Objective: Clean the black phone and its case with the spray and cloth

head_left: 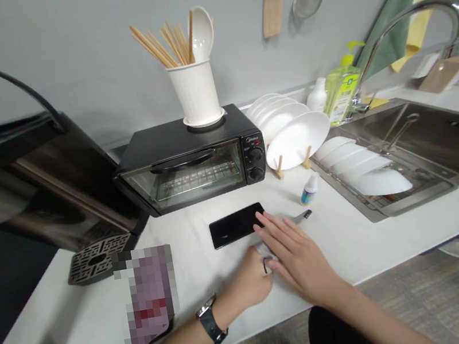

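Whitish item (267,251), too covered to identify, was between the two hands over the desk (197,270); these were together, the left hand (254,278) curled around it and the right hand (297,251) laid across with fingers straight. Those fingertips overlapped one corner of a black phone (236,227), contact unclear, while a grey strip (303,216) with a dark tip showed beyond the right hand, near a small bottle (309,191).
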`<state>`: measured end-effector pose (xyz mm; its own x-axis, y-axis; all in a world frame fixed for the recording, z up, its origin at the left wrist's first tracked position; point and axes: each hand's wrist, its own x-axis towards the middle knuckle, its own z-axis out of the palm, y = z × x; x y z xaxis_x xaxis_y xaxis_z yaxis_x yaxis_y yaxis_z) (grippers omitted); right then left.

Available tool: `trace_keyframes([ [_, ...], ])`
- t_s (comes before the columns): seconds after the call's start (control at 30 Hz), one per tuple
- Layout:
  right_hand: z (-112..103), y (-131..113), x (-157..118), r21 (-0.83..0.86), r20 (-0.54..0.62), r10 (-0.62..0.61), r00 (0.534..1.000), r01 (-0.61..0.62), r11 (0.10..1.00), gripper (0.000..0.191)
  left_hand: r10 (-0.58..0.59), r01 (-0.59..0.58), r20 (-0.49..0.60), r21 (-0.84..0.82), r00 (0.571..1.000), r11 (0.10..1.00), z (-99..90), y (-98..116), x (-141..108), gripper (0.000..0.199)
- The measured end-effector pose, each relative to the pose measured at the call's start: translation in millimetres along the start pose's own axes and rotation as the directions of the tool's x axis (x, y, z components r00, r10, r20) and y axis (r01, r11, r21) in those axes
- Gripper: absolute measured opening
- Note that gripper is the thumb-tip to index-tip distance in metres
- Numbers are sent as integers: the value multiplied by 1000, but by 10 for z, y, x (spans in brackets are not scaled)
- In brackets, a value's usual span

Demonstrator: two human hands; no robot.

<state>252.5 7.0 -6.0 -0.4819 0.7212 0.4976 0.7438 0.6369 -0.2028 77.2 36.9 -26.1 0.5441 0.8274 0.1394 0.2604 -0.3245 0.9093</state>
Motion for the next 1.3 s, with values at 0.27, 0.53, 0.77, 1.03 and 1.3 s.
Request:
trace_keyframes([
  [0.27,35,346,-130,-37,-109,212,971,-217,975,59,37,-39,46,29,998,999,-12,90,47,57],
  [0.53,137,-269,-74,85,71,-92,993,86,993,78,-97,96,44,22,994,995,0,-271,-38,48],
  [0.77,25,502,-98,-50,-85,163,983,-168,984,77,18,-16,18,-97,1000,995,-25,85,89,58],
  [1.03,161,-328,-86,58,43,-53,998,50,997,111,-92,89,-17,-129,996,988,44,-117,-38,59],
  [1.3,-17,515,-112,-85,-39,104,994,-107,991,87,12,-11,30,-55,999,998,-20,60,85,62],
])
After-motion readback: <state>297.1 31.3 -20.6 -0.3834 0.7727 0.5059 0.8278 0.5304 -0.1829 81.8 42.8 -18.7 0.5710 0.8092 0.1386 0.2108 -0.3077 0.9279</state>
